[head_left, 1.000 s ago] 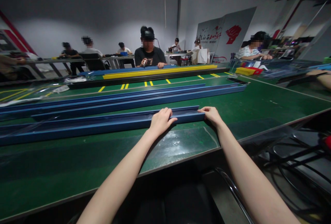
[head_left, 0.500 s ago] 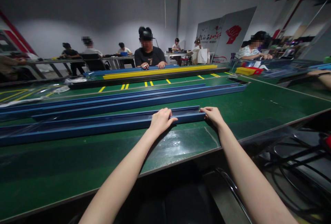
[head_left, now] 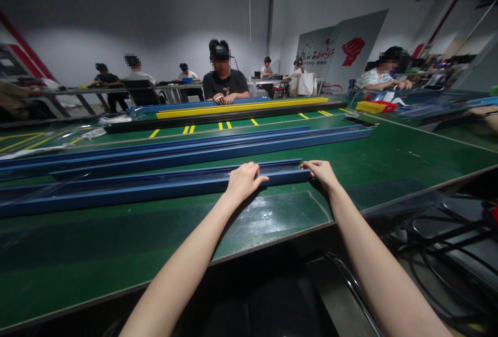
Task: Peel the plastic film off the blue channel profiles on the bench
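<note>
A long blue channel profile lies along the green table in front of me, its open side up. My left hand grips it near its right end, fingers over the inside and thumb on the near wall. At the very end of the profile, my right hand is closed with its fingertips at the end opening. Whether those fingertips pinch the profile's edge or a small piece, I cannot tell. Clear plastic film lies over the profile's left part.
Behind it lie more blue profiles, then a yellow profile and a black one. A co-worker sits across the table. A phone and a yellow tray are at the right. Chairs stand right of me.
Both my hands stay in nearly the same place on the blue profile. The co-worker across the table has brought their hands closer together. The view has shifted slightly.
</note>
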The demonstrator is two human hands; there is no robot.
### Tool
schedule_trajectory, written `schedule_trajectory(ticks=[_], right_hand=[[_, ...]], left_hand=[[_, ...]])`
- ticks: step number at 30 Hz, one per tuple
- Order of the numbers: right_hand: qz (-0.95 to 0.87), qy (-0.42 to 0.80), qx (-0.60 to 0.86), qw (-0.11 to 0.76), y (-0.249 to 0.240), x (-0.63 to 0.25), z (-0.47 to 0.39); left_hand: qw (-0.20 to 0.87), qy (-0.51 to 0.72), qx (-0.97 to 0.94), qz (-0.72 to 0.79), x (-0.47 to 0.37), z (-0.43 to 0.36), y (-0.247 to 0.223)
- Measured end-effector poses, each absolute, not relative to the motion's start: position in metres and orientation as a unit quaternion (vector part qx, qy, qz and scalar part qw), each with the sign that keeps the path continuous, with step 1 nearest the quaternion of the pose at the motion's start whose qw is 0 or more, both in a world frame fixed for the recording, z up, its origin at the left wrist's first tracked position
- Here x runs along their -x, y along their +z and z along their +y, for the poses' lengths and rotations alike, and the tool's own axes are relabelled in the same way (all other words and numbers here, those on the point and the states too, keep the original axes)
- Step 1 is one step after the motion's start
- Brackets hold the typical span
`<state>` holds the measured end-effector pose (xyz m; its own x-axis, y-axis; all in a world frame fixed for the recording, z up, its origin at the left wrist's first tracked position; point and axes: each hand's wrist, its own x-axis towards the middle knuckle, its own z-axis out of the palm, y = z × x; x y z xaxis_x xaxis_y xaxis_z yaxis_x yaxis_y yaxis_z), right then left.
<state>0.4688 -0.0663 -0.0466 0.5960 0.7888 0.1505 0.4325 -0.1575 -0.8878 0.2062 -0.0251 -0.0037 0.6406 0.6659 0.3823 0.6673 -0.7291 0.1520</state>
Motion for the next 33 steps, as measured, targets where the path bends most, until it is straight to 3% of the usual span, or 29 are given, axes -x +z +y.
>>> schedule_trajectory(ticks=[33], right_hand=[[-0.403, 0.196, 0.726, 0.522, -0.0403, -0.4608, -0.0677]], left_hand=[[0.034, -0.208, 0.906, -0.368, -0.2059, -0.0279, -0.0063]])
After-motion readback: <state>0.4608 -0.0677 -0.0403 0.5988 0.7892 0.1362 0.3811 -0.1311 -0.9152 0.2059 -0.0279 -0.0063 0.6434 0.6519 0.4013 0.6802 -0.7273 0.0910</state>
